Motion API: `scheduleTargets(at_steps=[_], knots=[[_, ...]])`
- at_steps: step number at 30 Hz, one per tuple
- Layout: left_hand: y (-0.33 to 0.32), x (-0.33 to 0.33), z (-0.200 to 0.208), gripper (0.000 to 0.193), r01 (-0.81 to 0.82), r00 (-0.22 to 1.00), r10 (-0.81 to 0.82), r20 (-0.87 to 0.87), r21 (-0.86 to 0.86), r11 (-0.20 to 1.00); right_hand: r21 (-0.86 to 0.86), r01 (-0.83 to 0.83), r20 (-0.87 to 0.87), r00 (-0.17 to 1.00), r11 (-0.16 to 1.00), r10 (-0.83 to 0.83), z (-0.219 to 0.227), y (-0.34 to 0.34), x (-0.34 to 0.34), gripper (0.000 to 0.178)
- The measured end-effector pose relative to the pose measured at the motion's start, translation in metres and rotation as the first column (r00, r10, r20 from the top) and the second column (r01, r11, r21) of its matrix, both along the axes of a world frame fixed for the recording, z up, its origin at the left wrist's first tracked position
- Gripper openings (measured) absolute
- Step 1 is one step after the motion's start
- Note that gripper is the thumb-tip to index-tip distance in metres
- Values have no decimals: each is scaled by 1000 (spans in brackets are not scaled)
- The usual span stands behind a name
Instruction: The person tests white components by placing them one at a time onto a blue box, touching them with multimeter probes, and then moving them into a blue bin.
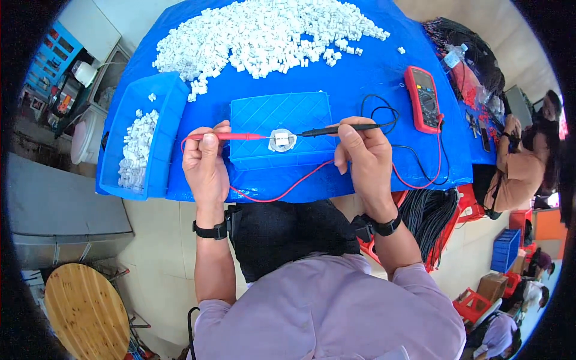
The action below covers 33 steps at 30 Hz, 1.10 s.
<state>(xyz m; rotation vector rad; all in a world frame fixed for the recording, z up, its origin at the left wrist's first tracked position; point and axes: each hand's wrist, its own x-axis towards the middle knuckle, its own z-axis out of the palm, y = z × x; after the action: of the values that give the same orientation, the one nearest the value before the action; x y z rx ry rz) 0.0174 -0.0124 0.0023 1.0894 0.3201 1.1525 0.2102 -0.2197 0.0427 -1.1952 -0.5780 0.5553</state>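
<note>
Between the fingers of my left hand [206,161] is a red multimeter probe [237,136], its tip pointing right. My right hand [363,155] grips a black multimeter probe [324,130] that points left. Both tips come to opposite sides of a small white block-shaped part [281,140]; whether they touch it I cannot tell. The part sits on a round pale pad [290,146] on top of an upturned blue plastic box [252,113]. Red and black leads run from the probes to a red multimeter [423,99] on the right.
A big heap of white parts [258,36] covers the far side of the blue table cover [384,72]. At left stands a blue bin [171,114] partly filled with similar parts. Black cables [427,210] lie in a red crate at lower right. Another person [521,159] sits at right.
</note>
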Motion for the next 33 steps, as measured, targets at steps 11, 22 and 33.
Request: scheduleTargets(at_steps=[11,22,33], knots=[[3,-6,-4,17,-17,999,15,-42,-44,999,2,20,-11,1000,1000,-20,4,0,-9,13],[10,-14,-9,16,30,994,-37,-103,-62,998,61,-56,-24,998,997,57,-5,-6,-7,9],[11,-10,-9,17,41,994,-44,-97,-35,999,117,-27,-18,999,993,29,-11,-4,-12,11]])
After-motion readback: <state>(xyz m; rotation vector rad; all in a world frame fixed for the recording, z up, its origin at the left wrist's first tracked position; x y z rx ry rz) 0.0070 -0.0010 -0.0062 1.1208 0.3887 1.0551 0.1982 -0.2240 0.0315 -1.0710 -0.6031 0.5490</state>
